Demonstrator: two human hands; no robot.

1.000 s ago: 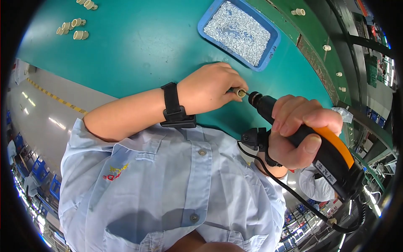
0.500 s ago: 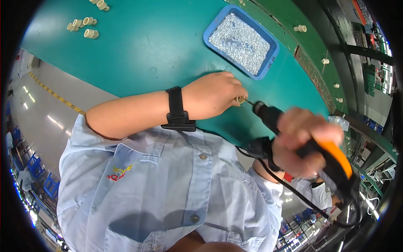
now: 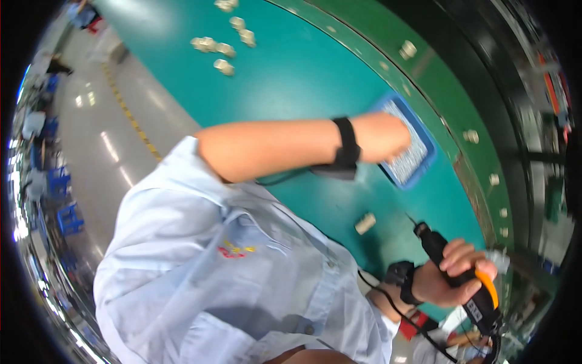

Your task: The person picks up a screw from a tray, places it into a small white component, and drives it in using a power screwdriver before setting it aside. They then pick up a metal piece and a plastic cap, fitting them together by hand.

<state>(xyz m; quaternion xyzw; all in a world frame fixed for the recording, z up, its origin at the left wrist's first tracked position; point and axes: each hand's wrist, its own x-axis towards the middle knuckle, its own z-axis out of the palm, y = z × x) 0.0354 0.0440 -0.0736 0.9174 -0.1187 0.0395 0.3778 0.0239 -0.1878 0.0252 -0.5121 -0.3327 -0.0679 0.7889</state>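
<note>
My left hand point(image 3: 383, 138) reaches over a blue tray point(image 3: 421, 125) of small silvery metal pieces point(image 3: 413, 156), which look like screws. Its fingers are smeared by motion and partly hidden, so what they hold is not visible. A black and orange electric screwdriver point(image 3: 434, 245) is wrapped in my right hand point(image 3: 450, 276), its thin bit angled up and left over the green table. Between the bit and my shirt, a cream cylindrical fitting point(image 3: 365, 223) lies on the tabletop, touched by neither hand.
Several similar cream fittings point(image 3: 225, 50) lie at the far left of the green table point(image 3: 285, 79). More stand along the green ledge point(image 3: 445, 100) at the right. A black cable point(image 3: 388, 306) runs past my right wrist. Walkway floor point(image 3: 139, 91) borders the table's left edge.
My left hand has let go of the cream fitting, which now lies on the table, and has moved to the tray. The screwdriver has drawn away from the fitting. The whole view has turned.
</note>
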